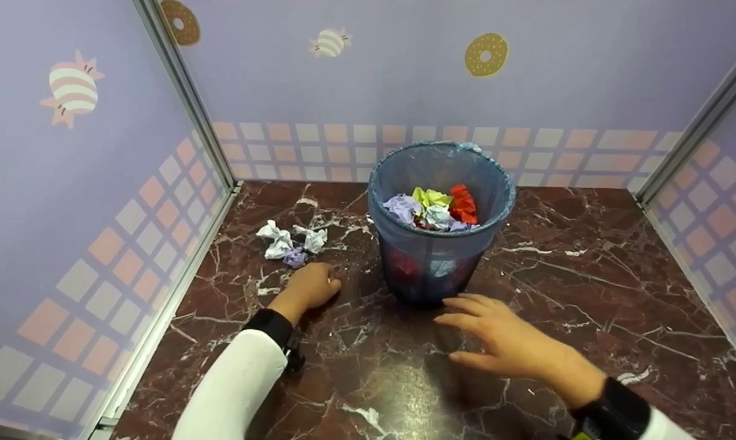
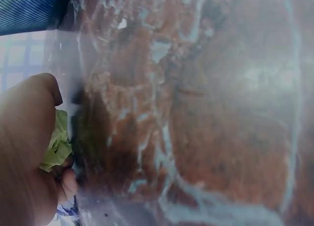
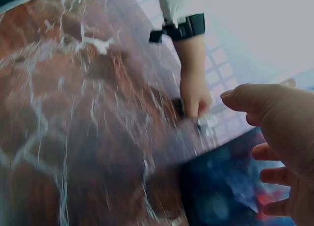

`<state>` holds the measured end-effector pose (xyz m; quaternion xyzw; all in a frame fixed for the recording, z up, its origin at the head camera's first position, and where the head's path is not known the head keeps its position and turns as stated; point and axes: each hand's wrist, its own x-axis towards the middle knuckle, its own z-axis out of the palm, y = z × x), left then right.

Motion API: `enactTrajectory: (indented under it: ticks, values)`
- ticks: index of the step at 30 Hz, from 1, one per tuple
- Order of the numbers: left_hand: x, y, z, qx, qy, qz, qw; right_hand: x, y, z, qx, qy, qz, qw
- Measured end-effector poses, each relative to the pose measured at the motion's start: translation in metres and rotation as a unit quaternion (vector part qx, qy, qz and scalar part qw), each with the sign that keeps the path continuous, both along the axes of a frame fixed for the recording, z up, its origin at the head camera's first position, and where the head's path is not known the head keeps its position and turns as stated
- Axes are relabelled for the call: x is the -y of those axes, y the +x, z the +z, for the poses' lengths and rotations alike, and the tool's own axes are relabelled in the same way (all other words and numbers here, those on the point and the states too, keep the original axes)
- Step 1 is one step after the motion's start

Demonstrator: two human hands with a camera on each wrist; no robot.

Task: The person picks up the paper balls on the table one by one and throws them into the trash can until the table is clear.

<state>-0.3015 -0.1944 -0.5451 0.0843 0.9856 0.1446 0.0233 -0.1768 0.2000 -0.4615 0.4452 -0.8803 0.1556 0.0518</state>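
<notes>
Three viewpoints: one overhead from the head, one close at each wrist.

Head view looks forward and down on the marble tabletop (image 1: 588, 287), taking in the bin (image 1: 439, 183) and both hands from moderate range. Left wrist view sits very near the left hand (image 2: 24, 152), facing across the blurred tabletop (image 2: 221, 113). Right wrist view sits close beside the right hand (image 3: 282, 132), facing the bin's side (image 3: 221, 191) and the left hand (image 3: 195, 96); tabletop shared by all three.

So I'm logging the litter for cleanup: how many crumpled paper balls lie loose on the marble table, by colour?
White crumpled paper balls: 2
Purple crumpled paper ball: 1
Yellow-green crumpled paper ball in the left hand's grip: 1
Total: 4, not counting those in the blue-lined bin.
</notes>
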Motion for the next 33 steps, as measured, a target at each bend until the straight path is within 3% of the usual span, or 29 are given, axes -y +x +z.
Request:
enactTrajectory:
  ticks: [3, 6, 14, 19, 22, 26, 29, 33]
  values:
    - [0.001, -0.001, 0.011, 0.003, 0.004, -0.012, 0.9999, -0.021, 0.002, 0.010, -0.001, 0.025, -0.032, 0.999]
    - [0.002, -0.005, 0.032, -0.005, 0.013, -0.016, 0.9998, -0.041, 0.003, 0.019, -0.004, 0.037, -0.061, 0.997]
    - [-0.001, -0.026, 0.110, -0.017, 0.048, -0.023, 0.9984, -0.087, 0.004, 0.045, -0.025, 0.057, -0.113, 0.992]
    - [-0.011, -0.036, 0.162, -0.015, 0.090, -0.025, 0.9955, -0.110, 0.003, 0.056, -0.030, 0.041, -0.140, 0.989]
    - [-0.022, -0.042, 0.192, -0.016, 0.115, -0.032, 0.9927, -0.121, 0.001, 0.060, -0.040, 0.023, -0.147, 0.988]
    - [-0.042, -0.051, 0.226, -0.045, 0.118, -0.045, 0.9910, -0.131, -0.002, 0.065, -0.035, 0.012, -0.164, 0.986]
    - [-0.062, -0.056, 0.247, -0.068, 0.108, -0.054, 0.9903, -0.135, -0.003, 0.068, -0.040, 0.005, -0.168, 0.985]
    - [-0.090, -0.058, 0.269, -0.073, 0.094, -0.070, 0.9904, -0.138, -0.003, 0.071, -0.047, -0.003, -0.172, 0.984]
